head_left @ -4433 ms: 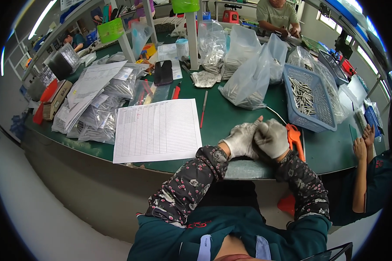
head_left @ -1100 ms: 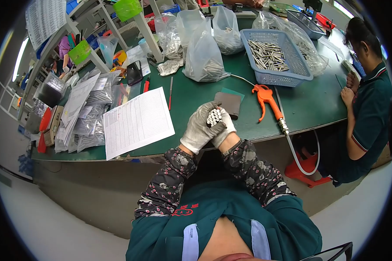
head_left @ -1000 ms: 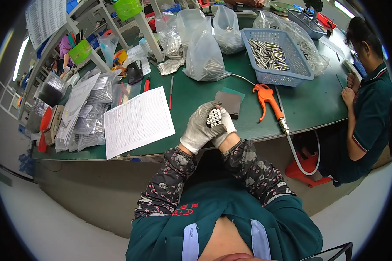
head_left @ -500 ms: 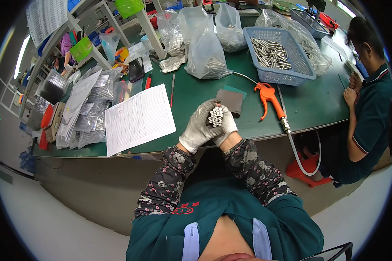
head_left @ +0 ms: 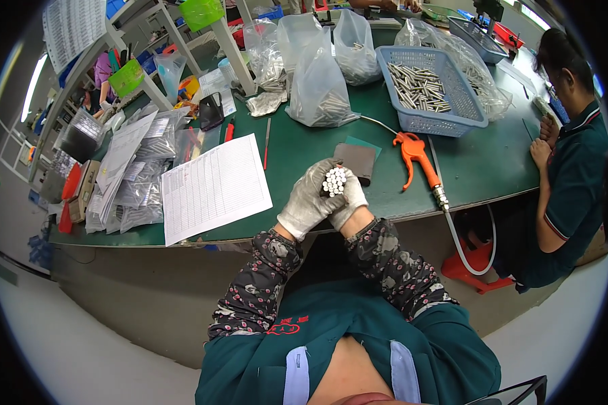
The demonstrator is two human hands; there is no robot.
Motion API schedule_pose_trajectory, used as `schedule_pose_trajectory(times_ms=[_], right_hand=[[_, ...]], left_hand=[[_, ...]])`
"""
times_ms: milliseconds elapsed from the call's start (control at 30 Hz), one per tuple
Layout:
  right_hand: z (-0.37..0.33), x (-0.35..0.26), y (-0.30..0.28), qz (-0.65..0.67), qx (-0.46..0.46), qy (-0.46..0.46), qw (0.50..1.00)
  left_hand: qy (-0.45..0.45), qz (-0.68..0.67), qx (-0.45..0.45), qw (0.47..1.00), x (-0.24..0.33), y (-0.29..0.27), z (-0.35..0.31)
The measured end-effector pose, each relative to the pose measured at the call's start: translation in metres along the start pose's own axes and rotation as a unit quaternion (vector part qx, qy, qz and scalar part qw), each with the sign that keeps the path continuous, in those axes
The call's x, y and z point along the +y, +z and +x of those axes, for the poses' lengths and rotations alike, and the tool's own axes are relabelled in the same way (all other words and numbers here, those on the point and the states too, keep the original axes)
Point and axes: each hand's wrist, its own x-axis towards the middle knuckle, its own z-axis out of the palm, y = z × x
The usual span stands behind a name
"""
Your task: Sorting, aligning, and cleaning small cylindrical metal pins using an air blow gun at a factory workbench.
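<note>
Both my hands wear pale work gloves and meet at the front edge of the green table. Between them is a bundle of metal pins (head_left: 334,181), its round bright ends facing up toward me. My left hand (head_left: 309,196) wraps the bundle from the left, its glove greyed at the fingers. From the right, my right hand (head_left: 350,200) closes round the same bundle, partly hidden behind it. Just beyond the hands lies a dark flat pad (head_left: 356,162) over a green sheet. How long the pins are is hidden by the gloves.
An orange air blow gun (head_left: 415,158) with a hose lies to the right. Behind it stands a blue basket (head_left: 463,101) of loose pins, beside plastic bags (head_left: 321,94) of pins. A printed sheet (head_left: 216,189) lies left. A co-worker (head_left: 571,169) sits at the right.
The pin ends in the bundle look brighter and whiter than before. My hands keep almost the same place and grip; the view has shifted slightly.
</note>
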Motion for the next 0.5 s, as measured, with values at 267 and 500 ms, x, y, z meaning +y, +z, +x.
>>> schedule_pose_trajectory(times_ms=[267,500], right_hand=[[0.000,0.002,0.000,0.000,0.001,-0.009,1.000],[-0.004,0.000,0.002,-0.079,0.028,-0.022,0.996]], left_hand=[[0.015,0.029,0.009,0.999,-0.006,0.000,-0.002],[0.010,0.032,0.009,0.999,-0.006,0.000,-0.003]])
